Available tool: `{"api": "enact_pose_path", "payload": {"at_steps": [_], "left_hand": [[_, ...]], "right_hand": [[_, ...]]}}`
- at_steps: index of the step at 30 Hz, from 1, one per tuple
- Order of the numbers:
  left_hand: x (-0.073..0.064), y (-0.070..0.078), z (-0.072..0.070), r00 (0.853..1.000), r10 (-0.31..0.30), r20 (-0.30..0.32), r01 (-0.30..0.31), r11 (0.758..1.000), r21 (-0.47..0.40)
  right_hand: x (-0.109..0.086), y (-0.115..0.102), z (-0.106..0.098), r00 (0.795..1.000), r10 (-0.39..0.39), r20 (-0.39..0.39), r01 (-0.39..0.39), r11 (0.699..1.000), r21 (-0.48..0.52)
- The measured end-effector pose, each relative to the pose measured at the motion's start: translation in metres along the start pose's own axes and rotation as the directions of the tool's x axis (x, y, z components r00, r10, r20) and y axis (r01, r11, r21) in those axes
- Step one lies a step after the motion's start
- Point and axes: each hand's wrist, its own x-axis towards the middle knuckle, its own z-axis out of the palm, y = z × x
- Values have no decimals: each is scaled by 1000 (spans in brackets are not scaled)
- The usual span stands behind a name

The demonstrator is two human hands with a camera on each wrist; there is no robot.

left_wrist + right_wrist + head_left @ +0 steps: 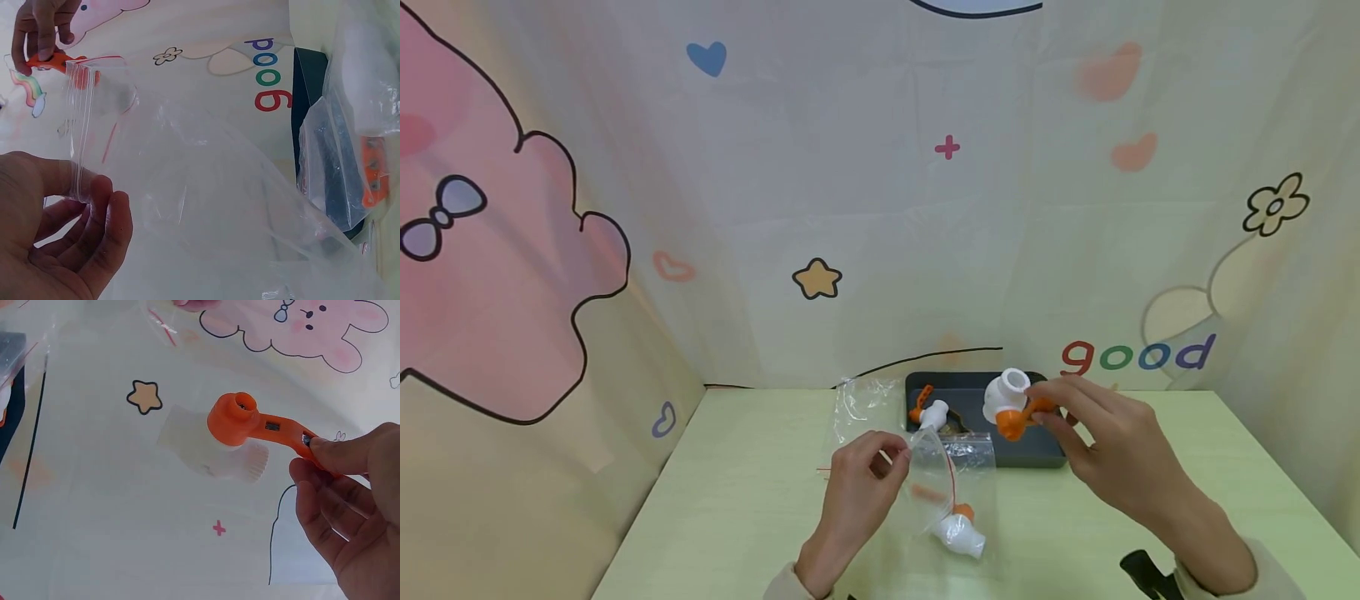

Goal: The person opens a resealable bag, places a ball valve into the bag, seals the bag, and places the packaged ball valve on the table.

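So, starting with the head view: the hands are well apart, each busy. The left hand [861, 483] pinches the lip of a clear zip bag [931, 458], probably because grabbing it there lets the film hang and spreads the mouth a bit. The right hand [1116, 458] holds a white tap [1002, 398] by its orange handle [1039, 408], up in the air; it lines up with the dark tray [1030, 454] behind it. A second tap [934, 414] shows at the tray's left end, and a third tap [958, 535] sits lower down behind clear film. Can't tell which bag that one is in. Another bag [867, 408] lies left of the tray.

Left wrist cam: thumb and fingers nip one end of the zip strip [79, 137], with loose plastic fanning off to the side. Gripping at the edge seems to leave most of the mouth unblocked.

Right wrist cam: thumb and fingertips clamp just the far end of the handle, so I'd guess it's a handy lever that leaves the white body uncovered. The body's washed out against the printed cloth [147, 487] here.
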Motion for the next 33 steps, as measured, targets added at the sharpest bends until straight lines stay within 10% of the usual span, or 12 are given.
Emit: {"api": "enact_pose_path", "payload": {"at_steps": [18, 33], "left_hand": [[4, 12, 5, 998, -66, -8, 66, 997, -26], [3, 18, 7, 998, -11, -61, 6, 997, -80]], "right_hand": [[-3, -46, 3, 974, -146, -176, 169, 978, 125], [-15, -47, 37, 992, -112, -62, 123, 965, 230]]}}
